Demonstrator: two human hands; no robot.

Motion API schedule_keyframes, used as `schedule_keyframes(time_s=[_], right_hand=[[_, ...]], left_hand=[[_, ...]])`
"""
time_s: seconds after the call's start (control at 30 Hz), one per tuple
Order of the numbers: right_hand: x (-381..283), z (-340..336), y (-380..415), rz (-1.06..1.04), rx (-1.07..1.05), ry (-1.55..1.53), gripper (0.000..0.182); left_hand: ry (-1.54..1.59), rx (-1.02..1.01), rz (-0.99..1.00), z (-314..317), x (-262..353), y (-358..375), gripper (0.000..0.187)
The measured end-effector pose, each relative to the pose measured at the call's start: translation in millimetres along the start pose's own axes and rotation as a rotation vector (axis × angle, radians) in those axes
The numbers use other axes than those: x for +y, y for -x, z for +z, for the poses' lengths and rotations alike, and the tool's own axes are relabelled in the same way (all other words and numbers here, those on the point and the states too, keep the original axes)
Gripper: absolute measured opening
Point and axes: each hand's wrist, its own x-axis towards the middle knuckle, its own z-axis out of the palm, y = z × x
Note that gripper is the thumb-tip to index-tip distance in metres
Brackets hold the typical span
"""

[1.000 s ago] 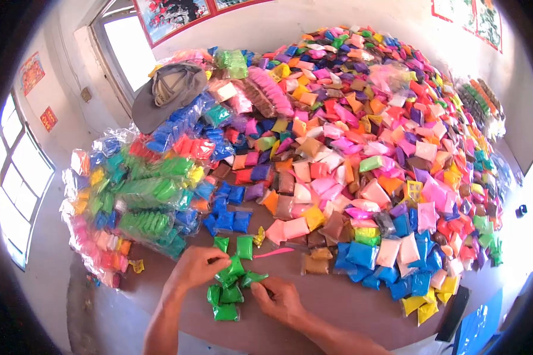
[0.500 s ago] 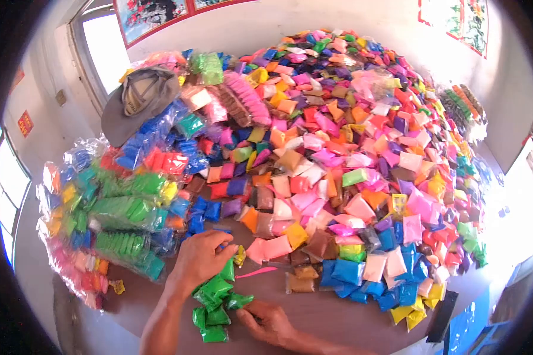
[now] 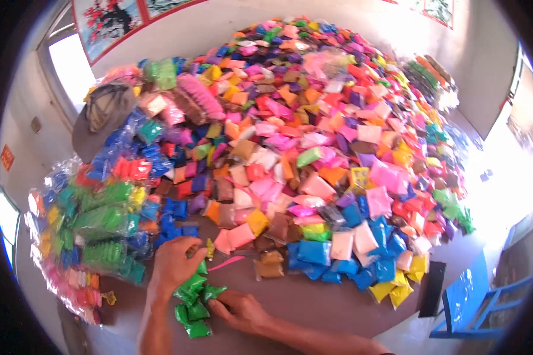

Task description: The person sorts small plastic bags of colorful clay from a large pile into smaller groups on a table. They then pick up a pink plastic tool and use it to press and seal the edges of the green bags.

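Several green packets (image 3: 189, 305) lie in a loose, overlapping row near the table's front edge. At the top end of this row is my left hand (image 3: 177, 260), its fingers curled in; what they close on, if anything, is hidden. From the right, my right hand (image 3: 243, 310) pinches the corner of a green packet (image 3: 213, 291) between thumb and fingers. Beside my left fingertips lies a small yellow piece (image 3: 210, 249). A thin pink plastic stick (image 3: 227, 262) rests on the brown tabletop (image 3: 331, 307) just right of it.
A large heap of coloured packets (image 3: 314, 136) covers the table's back and right. Clear bags of green packets (image 3: 103, 225) are stacked at left, with a grey cap (image 3: 103, 115) above them. Brown packets (image 3: 270, 265) lie near the front. A blue chair (image 3: 474, 302) stands at right.
The view has swung to the right, so everything sits further left. Both hands stay at the green packets, and the right hand keeps its pinch near the packet's corner.
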Motion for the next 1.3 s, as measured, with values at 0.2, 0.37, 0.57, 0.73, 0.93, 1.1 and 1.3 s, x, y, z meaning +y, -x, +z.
schedule_keyframes(time_s=[0.2, 0.37, 0.57, 0.73, 0.93, 1.1, 1.3], right_hand=[[-13, -7, -4, 0.008, 0.026, -0.088, 0.034], [-10, -2, -2, -0.006, 0.092, -0.127, 0.031], [-6, 1, -4, 0.001, 0.149, -0.126, 0.03], [-17, -6, 0, 0.138, 0.085, -0.23, 0.034], [-16, -5, -3, 0.065, 0.143, -0.161, 0.031], [-15, -11, -9, 0.053, 0.108, -0.073, 0.028], [-16, -9, -10, 0.027, 0.126, -0.112, 0.025]], left_hand=[[-0.155, 0.103, 0.004, -15, -3, 42, 0.037], [-0.172, 0.21, -0.039, -16, -25, 137, 0.051], [-0.153, 0.242, -0.061, -11, -19, 211, 0.053], [-0.073, 0.223, 0.012, -28, 13, 148, 0.052], [0.024, 0.165, -0.188, -12, -45, 47, 0.057], [-0.289, 0.17, -0.142, -5, -83, 1, 0.079], [-0.334, -0.014, -0.285, 4, -84, -23, 0.116]])
